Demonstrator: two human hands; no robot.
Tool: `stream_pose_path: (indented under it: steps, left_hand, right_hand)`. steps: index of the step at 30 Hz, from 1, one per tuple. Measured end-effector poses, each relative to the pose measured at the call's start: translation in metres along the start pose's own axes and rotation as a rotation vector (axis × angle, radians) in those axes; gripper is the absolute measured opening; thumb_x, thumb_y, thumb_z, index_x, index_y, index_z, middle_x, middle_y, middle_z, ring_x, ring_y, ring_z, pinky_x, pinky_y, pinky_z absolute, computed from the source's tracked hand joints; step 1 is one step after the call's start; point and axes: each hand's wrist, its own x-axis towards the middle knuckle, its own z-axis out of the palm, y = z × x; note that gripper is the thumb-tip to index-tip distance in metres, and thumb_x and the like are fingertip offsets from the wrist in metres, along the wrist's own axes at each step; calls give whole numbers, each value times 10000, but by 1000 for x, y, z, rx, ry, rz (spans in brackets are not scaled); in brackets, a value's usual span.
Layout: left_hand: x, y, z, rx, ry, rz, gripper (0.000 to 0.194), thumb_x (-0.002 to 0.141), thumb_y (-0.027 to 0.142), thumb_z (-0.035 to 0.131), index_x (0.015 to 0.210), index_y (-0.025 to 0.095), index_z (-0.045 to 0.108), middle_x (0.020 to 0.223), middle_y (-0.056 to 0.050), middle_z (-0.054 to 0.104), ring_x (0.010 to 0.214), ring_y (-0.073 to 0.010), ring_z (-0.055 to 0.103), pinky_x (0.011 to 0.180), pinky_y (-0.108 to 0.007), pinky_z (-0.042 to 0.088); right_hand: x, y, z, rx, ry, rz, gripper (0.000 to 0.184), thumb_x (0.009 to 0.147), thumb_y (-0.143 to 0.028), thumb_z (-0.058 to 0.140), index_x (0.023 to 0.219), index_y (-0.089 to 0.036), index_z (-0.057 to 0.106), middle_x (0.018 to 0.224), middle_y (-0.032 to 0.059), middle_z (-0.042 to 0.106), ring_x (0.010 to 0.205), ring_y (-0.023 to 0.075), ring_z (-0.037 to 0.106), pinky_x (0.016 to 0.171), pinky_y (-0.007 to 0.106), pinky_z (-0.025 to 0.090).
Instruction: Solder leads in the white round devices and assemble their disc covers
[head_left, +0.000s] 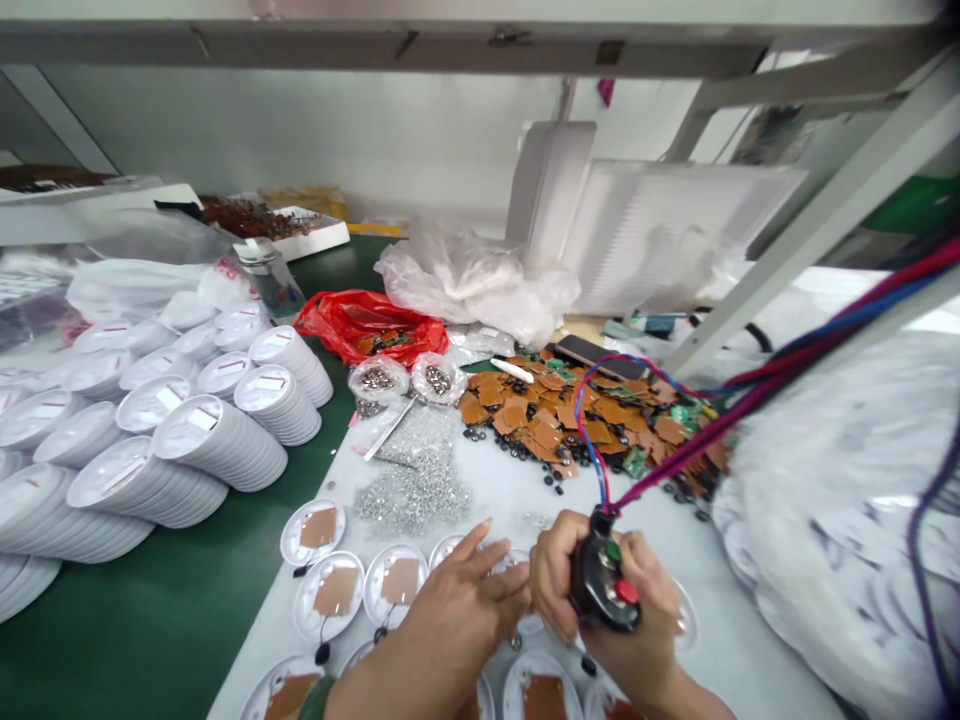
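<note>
Two hands seen: black wired pendant (598, 578) gripped tight in R hand (646, 625), L hand (461, 618) held open, fingers spread, above white plastic discs (304, 600) w/ brown pads (335, 590) on worktop (480, 495); loose pad heap (544, 425) lies beyond.

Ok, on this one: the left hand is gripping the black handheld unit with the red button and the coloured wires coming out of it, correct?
Not quite: the hand is wrong. The head view shows the right hand gripping the black handheld unit, not the left hand, which is open beside it. The red button and the coloured wires stand as you said.
</note>
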Motion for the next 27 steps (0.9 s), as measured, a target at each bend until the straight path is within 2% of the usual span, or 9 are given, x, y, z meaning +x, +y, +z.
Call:
stream_pose_path:
  steps: [4, 9, 12, 16, 18, 20, 23, 25, 27]
  left_hand:
    - [1, -3, 4, 55, 7, 34, 98, 1042, 249, 606, 1048, 256, 703, 1159, 40, 771, 1213, -213, 661, 1169, -489, 426]
    - [-2, -4, 5, 95, 39, 75, 104, 1041, 216, 595, 1097, 211, 683, 1132, 2, 780, 1170, -225, 684, 1175, -492, 416]
    - [4, -1, -13, 19, 7, 58, 107, 1032, 224, 600, 1096, 224, 685, 1136, -2, 780, 1163, -233, 689, 1199, -514, 374]
    - [34, 1, -41, -10, -82, 17, 173, 1029, 153, 538, 1116, 175, 685, 1219, -62, 753, 1206, -235, 663, 1219, -499, 334]
    - [51, -3, -37, 22, -159, 29, 209, 1012, 134, 558, 1184, 173, 671, 1350, -82, 688, 1336, -256, 573, 1213, -499, 336]
    - [61, -10, -22, 55, -194, 67, 226, 1004, 131, 574, 1205, 166, 673, 1353, -86, 687, 1376, -260, 537, 1208, -503, 334]
    - [59, -24, 0, 89, -250, 54, 261, 994, 167, 604, 1246, 184, 667, 1363, -82, 685, 1368, -259, 548, 1212, -503, 314]
    - [50, -32, 0, 105, -259, 64, 294, 996, 165, 605, 1287, 188, 643, 1374, -82, 680, 1362, -243, 555, 1221, -476, 297]
    - [40, -38, -10, 133, -255, 85, 298, 1009, 165, 590, 1305, 170, 624, 1359, -90, 688, 1359, -247, 559, 1228, -472, 278]
  right_hand:
    - [4, -14, 2, 50, -1, 4, 583, 904, -733, 472, 717, -210, 649, 476, -6, 501, 434, 146, 411, 453, 268, 376]
    - [18, -46, 5, 28, 176, -164, 588, 863, -730, 525, 639, -206, 673, 451, 12, 516, 404, 157, 461, 413, 271, 400]
    - [29, -54, 1, -44, 261, -192, 558, 853, -691, 568, 609, -199, 670, 436, 14, 516, 394, 156, 466, 402, 267, 401]
    - [35, -54, -6, -65, 304, -222, 557, 858, -684, 557, 605, -200, 667, 434, 9, 508, 388, 156, 468, 395, 268, 402]
    - [35, -54, -7, -68, 326, -233, 549, 859, -676, 564, 600, -201, 663, 432, 8, 511, 388, 153, 471, 397, 265, 398]
    - [35, -55, -8, -66, 345, -234, 554, 852, -687, 566, 601, -203, 662, 432, 8, 512, 392, 152, 473, 401, 264, 399]
    - [34, -57, -9, -52, 353, -225, 570, 839, -711, 564, 603, -202, 666, 431, 7, 506, 392, 152, 468, 401, 266, 404]
    - [33, -57, -11, -47, 339, -213, 572, 843, -704, 559, 598, -199, 669, 426, 8, 501, 384, 150, 462, 395, 265, 404]
    - [33, -56, -11, -46, 310, -193, 559, 845, -689, 569, 599, -197, 671, 425, 10, 504, 379, 151, 460, 391, 265, 401]
